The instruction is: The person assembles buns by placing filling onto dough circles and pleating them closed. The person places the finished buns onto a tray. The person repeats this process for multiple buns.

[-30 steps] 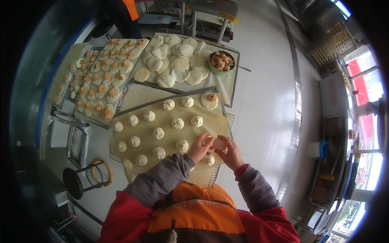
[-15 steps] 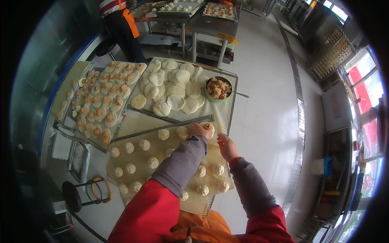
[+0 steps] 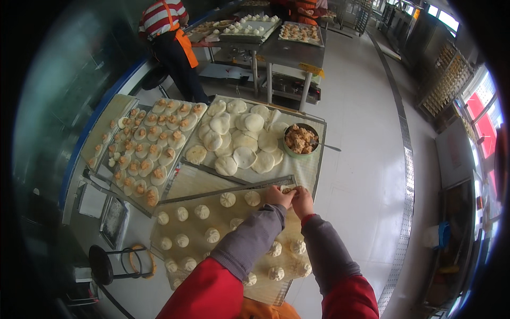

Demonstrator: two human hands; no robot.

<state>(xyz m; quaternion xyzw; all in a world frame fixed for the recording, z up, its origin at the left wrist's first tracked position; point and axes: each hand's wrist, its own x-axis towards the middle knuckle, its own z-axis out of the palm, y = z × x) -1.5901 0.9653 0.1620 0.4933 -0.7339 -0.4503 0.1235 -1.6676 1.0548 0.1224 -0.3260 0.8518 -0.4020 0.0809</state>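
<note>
A small filled bun [image 3: 288, 190] is held between my two hands at the far right corner of the near tray [image 3: 194, 226]. My left hand [image 3: 279, 197] is closed round its left side. The fingers of my right hand [image 3: 303, 201] are pinched on its edge from the right, and filling shows in the top between them. Rows of pleated buns [image 3: 212, 235] stand on that paper-lined tray, some hidden under my left sleeve. Just beyond are flat dough rounds [image 3: 245, 158] in overlapping heaps and a green bowl [image 3: 300, 154] of meat-like filling [image 3: 300, 138] with a utensil handle [image 3: 332, 148] sticking out rightward.
Dough rounds topped with filling [image 3: 154, 133] cover a tray at the left. A round stool [image 3: 101, 265] stands at lower left. Beyond, a person in an orange apron [image 3: 185, 49] works beside metal tables [image 3: 292, 56]. Pale floor [image 3: 361, 175] runs along the right.
My right hand has come leftward to meet the left, and its fingers now pinch the bun's edge. The bun's open top has narrowed. The whole view has shifted slightly.
</note>
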